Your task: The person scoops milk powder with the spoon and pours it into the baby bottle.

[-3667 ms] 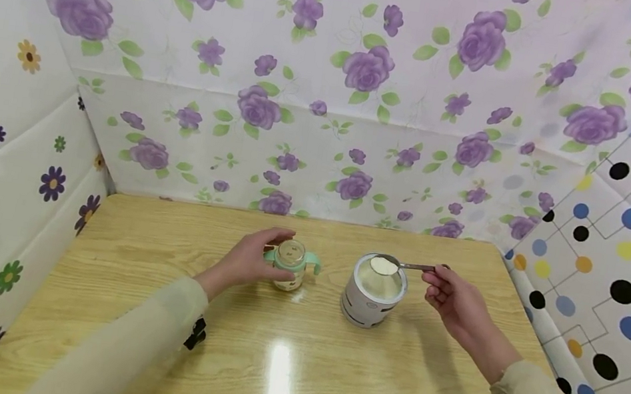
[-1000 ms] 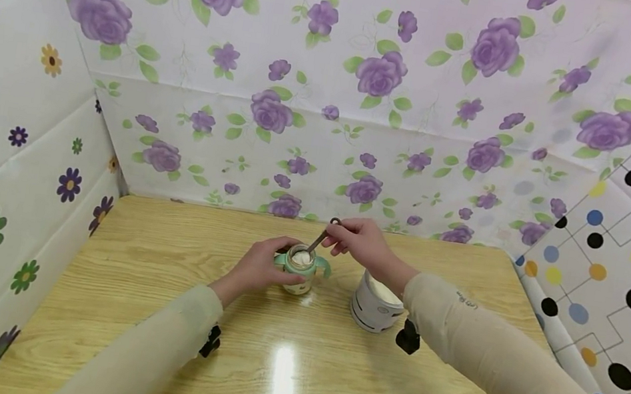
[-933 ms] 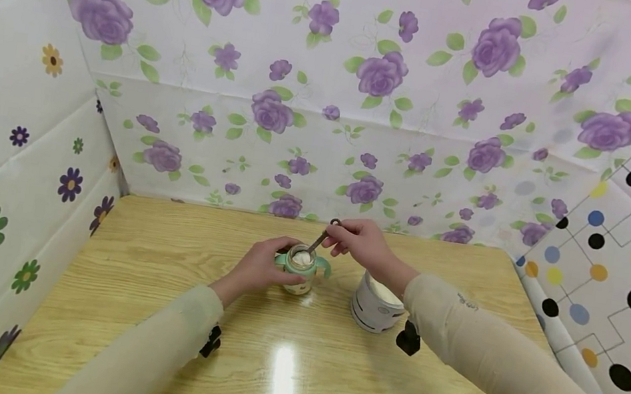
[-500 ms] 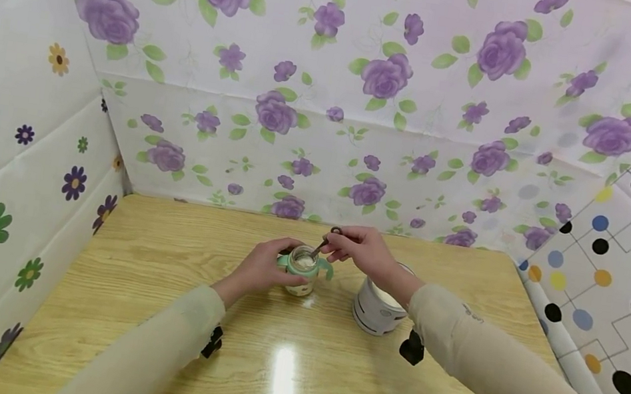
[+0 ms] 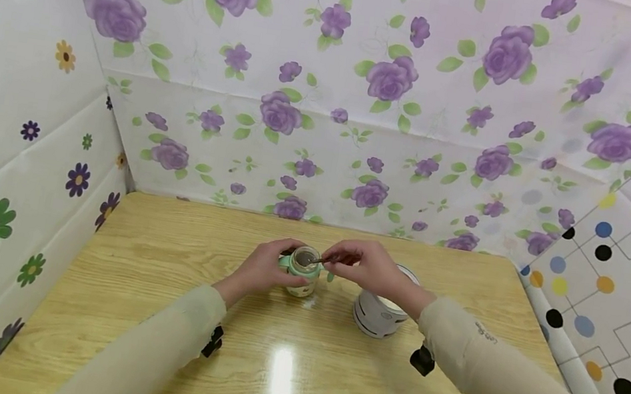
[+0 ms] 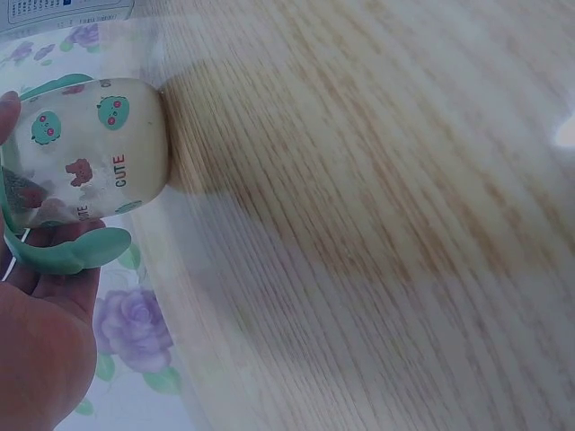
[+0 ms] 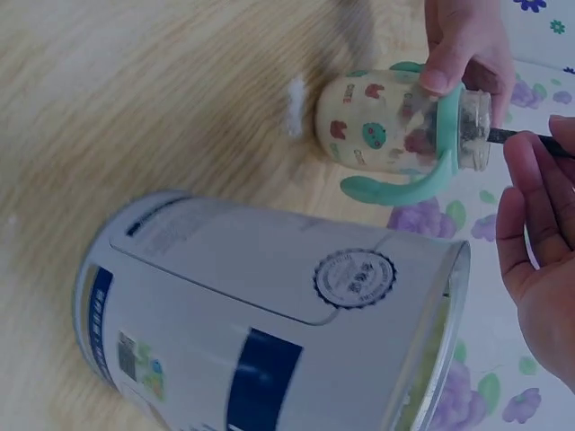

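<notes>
A clear baby bottle point(image 5: 302, 274) with a green collar and two green side handles stands uncapped on the table. My left hand point(image 5: 268, 267) grips it from the left, thumb at the front; the right wrist view shows pale contents through the printed wall of the bottle point(image 7: 359, 126). My right hand point(image 5: 370, 272) pinches the dark handle of a spoon point(image 7: 514, 137). The spoon lies at a low slant across the bottle's mouth, its bowl end inside the neck. Right of the bottle, partly under my right forearm, stands an open white can point(image 5: 377, 317) of pale powder.
The wooden table point(image 5: 218, 372) ends at a back wall covered with purple-flowered cloth point(image 5: 279, 111). Patterned cloths also hang on the left and right sides. Black wrist cameras sit on both forearms.
My right hand carried a heaped spoon from over the can to the bottle. The spoon has since tipped from steep to nearly level, and the white heap in the bottle's mouth has sunk away.
</notes>
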Motion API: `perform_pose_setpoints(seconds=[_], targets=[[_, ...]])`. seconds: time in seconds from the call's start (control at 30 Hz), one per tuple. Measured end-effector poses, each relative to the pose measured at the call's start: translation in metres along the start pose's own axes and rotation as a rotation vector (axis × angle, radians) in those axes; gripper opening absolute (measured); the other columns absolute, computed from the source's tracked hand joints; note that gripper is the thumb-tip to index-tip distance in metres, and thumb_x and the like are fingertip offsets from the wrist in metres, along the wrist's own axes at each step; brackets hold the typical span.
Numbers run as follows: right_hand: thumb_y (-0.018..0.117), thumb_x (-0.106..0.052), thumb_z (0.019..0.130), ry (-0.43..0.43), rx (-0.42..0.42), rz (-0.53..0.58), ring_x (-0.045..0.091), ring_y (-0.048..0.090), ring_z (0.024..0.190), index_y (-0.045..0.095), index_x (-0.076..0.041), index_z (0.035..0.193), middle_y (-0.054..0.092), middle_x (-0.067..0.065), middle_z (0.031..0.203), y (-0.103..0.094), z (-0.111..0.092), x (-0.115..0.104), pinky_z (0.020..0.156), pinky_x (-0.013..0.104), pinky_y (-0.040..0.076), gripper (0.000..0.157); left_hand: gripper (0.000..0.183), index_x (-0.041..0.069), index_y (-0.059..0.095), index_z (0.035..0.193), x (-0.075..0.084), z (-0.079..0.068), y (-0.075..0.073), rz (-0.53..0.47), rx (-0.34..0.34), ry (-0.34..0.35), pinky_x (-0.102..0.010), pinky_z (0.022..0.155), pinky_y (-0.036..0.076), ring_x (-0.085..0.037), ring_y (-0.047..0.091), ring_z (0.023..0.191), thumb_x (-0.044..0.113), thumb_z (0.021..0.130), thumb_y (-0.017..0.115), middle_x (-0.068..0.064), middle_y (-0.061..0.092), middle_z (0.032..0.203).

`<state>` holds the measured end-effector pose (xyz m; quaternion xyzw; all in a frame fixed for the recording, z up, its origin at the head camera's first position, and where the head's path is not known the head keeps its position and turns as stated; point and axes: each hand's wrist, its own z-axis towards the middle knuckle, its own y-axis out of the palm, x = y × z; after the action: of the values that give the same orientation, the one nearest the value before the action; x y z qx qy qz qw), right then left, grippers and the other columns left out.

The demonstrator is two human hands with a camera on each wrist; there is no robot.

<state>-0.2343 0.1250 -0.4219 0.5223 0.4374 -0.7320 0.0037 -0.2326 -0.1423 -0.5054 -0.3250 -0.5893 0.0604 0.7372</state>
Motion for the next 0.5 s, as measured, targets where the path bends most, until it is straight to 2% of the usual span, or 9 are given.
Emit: perform_pose_setpoints(seconds=[0.2, 0.33, 0.5], targets=[[0.074, -0.015, 0.103, -0.017, 0.02, -0.08, 0.011, 0.071, 0.089, 0.08, -0.014, 0.121, 0.077, -0.007, 0.101, -0.0001, -0.0052, -0.0017, 0.079, 0.033, 0.061, 0.019, 0.066, 0.018, 0.063, 0.146, 0.0019, -0.0007, 0.0001, -0.006, 0.003, -0.01, -0.047, 0.102, 0.057, -0.022, 0.067, 0.12, 0.028, 0.088, 0.092, 0.0, 0.07, 0.135], [0.074, -0.015, 0.103, -0.003, 0.041, -0.08, 0.011, 0.071, 0.088, 0.08, -0.015, 0.12, 0.077, -0.007, 0.1, -0.0006, -0.0062, -0.0034, 0.08, 0.036, 0.061, 0.018, 0.066, 0.017, 0.063, 0.146, 0.0028, -0.0009, 0.0, -0.002, 0.003, -0.012, -0.046, 0.101, 0.057, -0.022, 0.067, 0.12, 0.028, 0.088, 0.092, 0.0, 0.069, 0.135], [0.071, -0.016, 0.105, 0.011, 0.063, -0.057, 0.016, 0.073, 0.089, 0.08, -0.01, 0.123, 0.079, -0.002, 0.104, -0.0003, -0.0053, -0.0022, 0.082, 0.043, 0.061, 0.02, 0.066, 0.017, 0.063, 0.146, 0.0035, -0.0011, -0.0003, 0.009, -0.001, -0.008, -0.046, 0.101, 0.057, -0.022, 0.067, 0.12, 0.028, 0.088, 0.092, -0.001, 0.069, 0.135]])
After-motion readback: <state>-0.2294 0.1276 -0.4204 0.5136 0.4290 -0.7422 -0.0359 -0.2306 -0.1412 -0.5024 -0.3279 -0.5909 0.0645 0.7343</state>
